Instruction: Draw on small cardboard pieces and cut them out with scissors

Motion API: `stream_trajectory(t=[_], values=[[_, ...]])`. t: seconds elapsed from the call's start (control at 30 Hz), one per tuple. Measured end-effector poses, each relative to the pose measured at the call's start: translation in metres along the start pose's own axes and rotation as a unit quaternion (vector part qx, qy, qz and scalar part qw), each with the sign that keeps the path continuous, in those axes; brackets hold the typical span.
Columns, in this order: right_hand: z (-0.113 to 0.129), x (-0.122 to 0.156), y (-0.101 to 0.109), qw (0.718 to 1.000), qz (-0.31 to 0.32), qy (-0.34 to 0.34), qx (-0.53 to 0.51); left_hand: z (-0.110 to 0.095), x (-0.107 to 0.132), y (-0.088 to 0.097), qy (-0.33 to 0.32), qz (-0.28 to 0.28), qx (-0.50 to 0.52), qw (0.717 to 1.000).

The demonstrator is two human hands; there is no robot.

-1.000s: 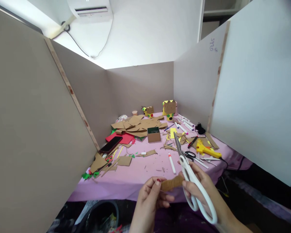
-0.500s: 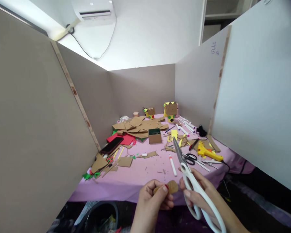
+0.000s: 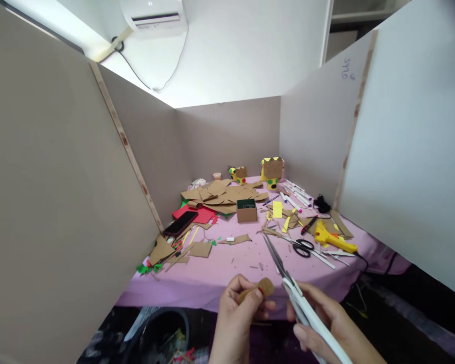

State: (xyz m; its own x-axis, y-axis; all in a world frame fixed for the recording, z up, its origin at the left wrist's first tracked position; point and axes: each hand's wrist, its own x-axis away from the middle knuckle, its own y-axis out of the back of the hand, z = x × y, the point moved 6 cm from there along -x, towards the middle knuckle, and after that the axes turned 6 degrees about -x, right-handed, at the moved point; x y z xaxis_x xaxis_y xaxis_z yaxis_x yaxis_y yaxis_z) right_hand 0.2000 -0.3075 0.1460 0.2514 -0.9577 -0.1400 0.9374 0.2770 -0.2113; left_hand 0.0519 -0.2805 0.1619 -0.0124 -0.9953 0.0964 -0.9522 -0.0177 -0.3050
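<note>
Pinched between the thumb and fingers of my left hand (image 3: 239, 309) is a small rounded piece of cardboard (image 3: 266, 286), partly hidden by the thumb. My right hand (image 3: 320, 316) is closed around the white handles of large scissors (image 3: 300, 298). Their long metal blades point up and to the left, over the front of the table, and look nearly together. The scissors are beside the cardboard piece, not touching it. Beyond the blades lie black-handled scissors (image 3: 303, 247).
Cardboard sheets (image 3: 227, 194) and a small open cardboard box (image 3: 246, 212) stand on the pink-covered table (image 3: 220, 278). A yellow glue gun (image 3: 331, 237) and markers (image 3: 298, 193) lie right, a phone (image 3: 181, 223) left. Below is a dark bin (image 3: 185, 323). Panels (image 3: 227, 134) enclose the table.
The scissors have turned in my right hand, their blades swinging left and lower, now hiding most of the orange-tipped marker. My left hand still holds the cardboard piece. The view has shifted slightly.
</note>
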Motion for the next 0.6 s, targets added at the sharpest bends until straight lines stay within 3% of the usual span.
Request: stream_trajectory(t=[0.2,0.4,0.6], values=[[-0.006,0.002,0.004,1.000,-0.007,-0.011,0.009,0.009,-0.006,0.003,0.016,0.007,0.017,1.000],[0.011,-0.011,0.003,0.994,-0.106,0.012,-0.019,0.022,-0.008,-0.005,0.033,0.063,-0.020,0.997],[0.025,-0.019,0.001,0.993,-0.119,0.011,-0.008,0.029,-0.002,-0.012,0.076,0.121,-0.044,0.989]])
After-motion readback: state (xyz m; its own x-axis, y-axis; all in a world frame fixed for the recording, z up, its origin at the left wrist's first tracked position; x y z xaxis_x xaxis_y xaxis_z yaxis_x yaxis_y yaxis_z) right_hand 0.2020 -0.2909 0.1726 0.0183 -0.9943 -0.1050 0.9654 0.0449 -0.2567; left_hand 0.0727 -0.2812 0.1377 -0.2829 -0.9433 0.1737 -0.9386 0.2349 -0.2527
